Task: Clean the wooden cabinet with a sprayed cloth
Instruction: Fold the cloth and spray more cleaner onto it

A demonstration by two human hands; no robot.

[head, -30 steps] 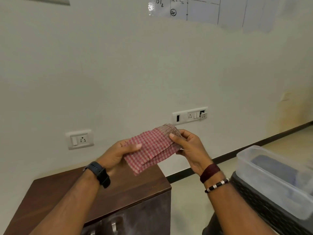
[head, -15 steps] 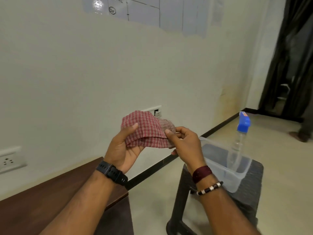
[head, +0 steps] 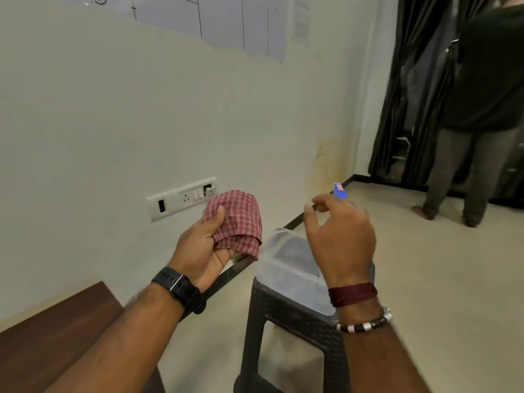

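Note:
My left hand [head: 202, 249] holds a folded red-and-white checked cloth [head: 236, 221] up in front of the wall. My right hand [head: 341, 239] is apart from the cloth, fingers spread and empty, hovering over a clear plastic tub [head: 286, 268]. Just behind its fingers shows the blue cap of a spray bottle [head: 339, 190]; the rest of the bottle is hidden by the hand. The dark wooden cabinet [head: 54, 333] shows only its top at the lower left.
The tub rests on a dark woven plastic stool [head: 283, 316] to the right of the cabinet. A socket strip [head: 181, 198] is on the wall behind the cloth. A person [head: 482, 114] stands at dark curtains at the far right.
My right hand has let go of the cloth and moved right toward the bottle's blue cap. The view has turned right, so less of the cabinet shows.

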